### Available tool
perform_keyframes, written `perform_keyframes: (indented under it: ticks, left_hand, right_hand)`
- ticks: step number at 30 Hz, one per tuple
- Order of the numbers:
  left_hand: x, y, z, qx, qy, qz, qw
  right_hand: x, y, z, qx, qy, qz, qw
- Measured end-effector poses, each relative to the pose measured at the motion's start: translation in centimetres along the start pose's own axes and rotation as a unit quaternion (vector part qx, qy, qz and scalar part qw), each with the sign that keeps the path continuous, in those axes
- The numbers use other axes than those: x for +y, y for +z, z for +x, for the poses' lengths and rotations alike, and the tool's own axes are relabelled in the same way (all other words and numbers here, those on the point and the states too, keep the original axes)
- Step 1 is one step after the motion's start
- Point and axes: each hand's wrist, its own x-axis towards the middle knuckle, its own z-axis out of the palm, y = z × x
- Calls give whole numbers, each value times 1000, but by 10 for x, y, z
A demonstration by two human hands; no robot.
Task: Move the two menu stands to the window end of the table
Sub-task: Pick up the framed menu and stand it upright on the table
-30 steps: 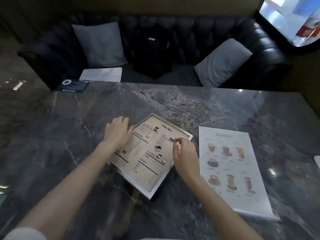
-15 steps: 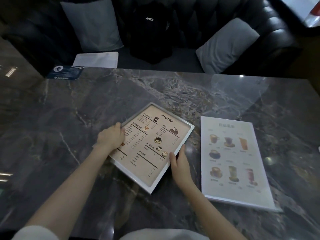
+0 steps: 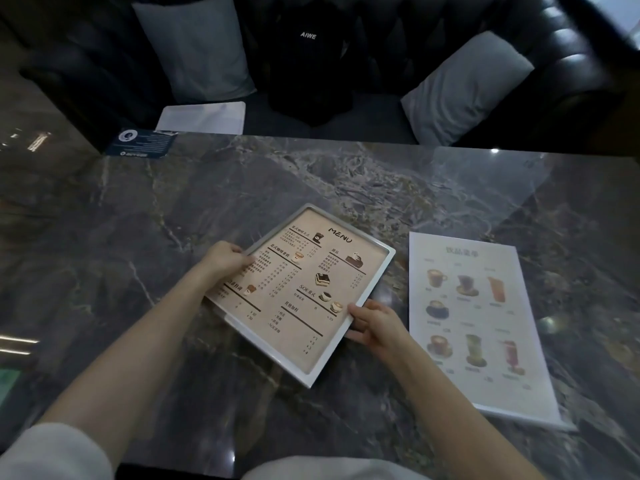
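A beige menu stand (image 3: 304, 285) in a white frame, headed MENU, sits tilted at the middle of the dark marble table (image 3: 242, 195). My left hand (image 3: 227, 259) grips its left edge and my right hand (image 3: 375, 323) grips its right edge, thumb on the frame. Its near left corner looks slightly raised off the table. The second menu stand (image 3: 481, 327), white with drink pictures, lies flat on the table just to the right, untouched.
A black tufted sofa (image 3: 571, 64) runs along the table's far side with two grey cushions (image 3: 197, 46), a black backpack (image 3: 308, 57) and a white sheet (image 3: 204, 117). A dark blue card (image 3: 142, 142) lies at the table's far left corner.
My hands moved from on top of the beige menu to its left and right edges and closed on them. The view tipped downward and nearer the table.
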Motion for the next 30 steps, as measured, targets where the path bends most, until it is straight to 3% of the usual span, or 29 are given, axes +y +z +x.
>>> perform_keyframes:
  ticks: [7, 16, 30]
  left_hand:
    - [5, -10, -6, 4, -7, -95, 995]
    - [15, -9, -15, 11, 53, -250, 967]
    - [2, 9, -14, 27, 133, -296, 945]
  right_hand:
    - [-28, 4, -9, -18, -84, -64, 994]
    - [-74, 19, -34, -13, -200, -155, 967]
    - [-53, 5, -42, -60, -321, -176, 929]
